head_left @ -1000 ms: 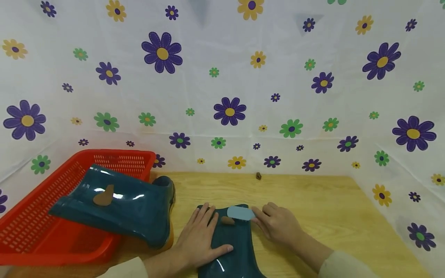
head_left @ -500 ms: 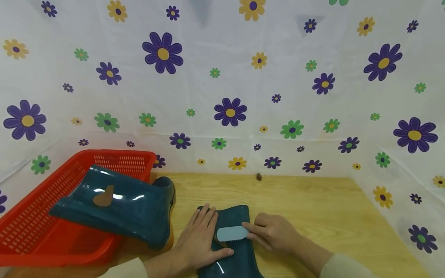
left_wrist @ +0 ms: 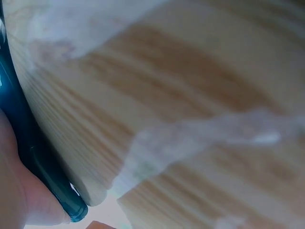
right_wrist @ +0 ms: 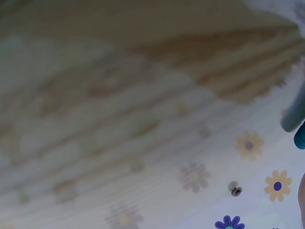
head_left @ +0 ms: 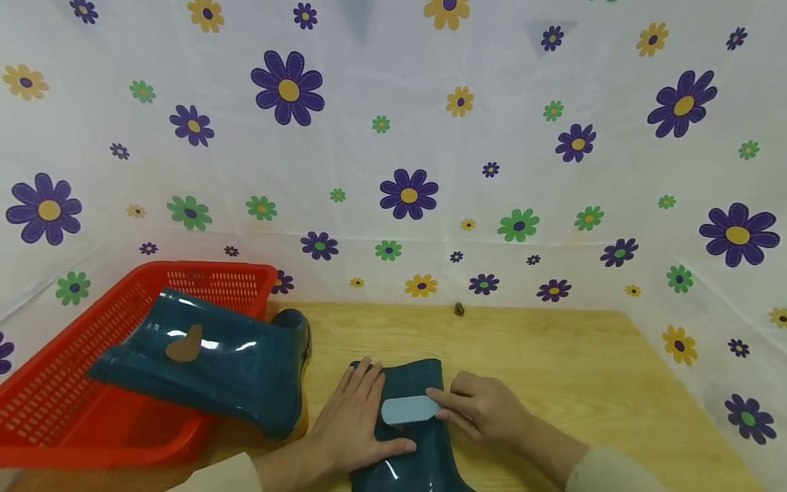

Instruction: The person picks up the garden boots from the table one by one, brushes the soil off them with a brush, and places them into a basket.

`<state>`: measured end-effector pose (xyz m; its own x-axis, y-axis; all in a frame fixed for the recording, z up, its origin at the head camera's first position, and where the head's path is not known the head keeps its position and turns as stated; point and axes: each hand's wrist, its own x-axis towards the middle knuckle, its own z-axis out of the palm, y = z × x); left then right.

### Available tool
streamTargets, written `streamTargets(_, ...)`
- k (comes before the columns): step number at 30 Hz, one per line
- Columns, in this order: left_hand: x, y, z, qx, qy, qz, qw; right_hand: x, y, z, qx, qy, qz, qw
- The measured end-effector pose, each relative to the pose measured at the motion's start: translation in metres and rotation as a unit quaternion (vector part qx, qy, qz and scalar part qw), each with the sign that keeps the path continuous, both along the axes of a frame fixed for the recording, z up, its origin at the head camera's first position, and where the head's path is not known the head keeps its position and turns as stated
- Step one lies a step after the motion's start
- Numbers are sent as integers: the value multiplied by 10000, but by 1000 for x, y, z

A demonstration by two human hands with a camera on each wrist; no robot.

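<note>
A dark teal rubber boot [head_left: 424, 451] lies on the wooden table, its opening toward the back. My left hand [head_left: 350, 424] rests flat on the left side of its shaft, fingers straight, thumb across the boot. With my right hand [head_left: 486, 410] I grip a pale blue brush [head_left: 408, 410], bristles down against the shaft. Brown shows just below the brush, mostly covered by it. The left wrist view catches the boot's edge [left_wrist: 35, 143] beside my hand; the right wrist view has only the brush's end [right_wrist: 293, 114] at its right border.
At the left, a red plastic basket [head_left: 37, 454] carries a second teal boot [head_left: 227, 369] with a brown patch [head_left: 186, 344] on its shaft. A small brown lump [head_left: 459, 309] lies at the table's back edge. Behind hangs a white flowered sheet [head_left: 344, 157].
My right hand has brought the brush from near the boot's opening down the shaft and slightly left, over the brown patch. The left hand has stayed in place.
</note>
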<state>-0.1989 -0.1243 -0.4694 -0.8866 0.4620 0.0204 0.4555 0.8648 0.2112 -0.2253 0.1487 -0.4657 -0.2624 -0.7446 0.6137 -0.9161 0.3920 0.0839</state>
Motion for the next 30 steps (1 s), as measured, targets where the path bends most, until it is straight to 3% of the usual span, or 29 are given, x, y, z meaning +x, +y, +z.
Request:
streamTargets(3,-1,1,1,11,127,-42,9999,0,-2,2,149,63,92,9998)
streamTargets(11,-4,1,4,-9,265,-69,9996,-1,-4,5,298,152,-105,9994)
streamTargets(17,-4,2,5,58,44,8,10000,-4,7,2,-214,155,-476,9985)
streamTargets(20,-4,1,4,73,-21,-13,10000,-8,19,2,-621,129,-922,9937)
streamTargets(23,-3,1,3,87,30,-42,9999,-14,33,2,-761,115,-1657,9832)
streamTargets(27,-3,1,0,93,129,-51,9999,-23,56,2,-248,-38,-2712,9622)
streamTargets(30,-2,2,-1,68,163,-63,9998,-26,74,3,262,-395,-3252,9445)
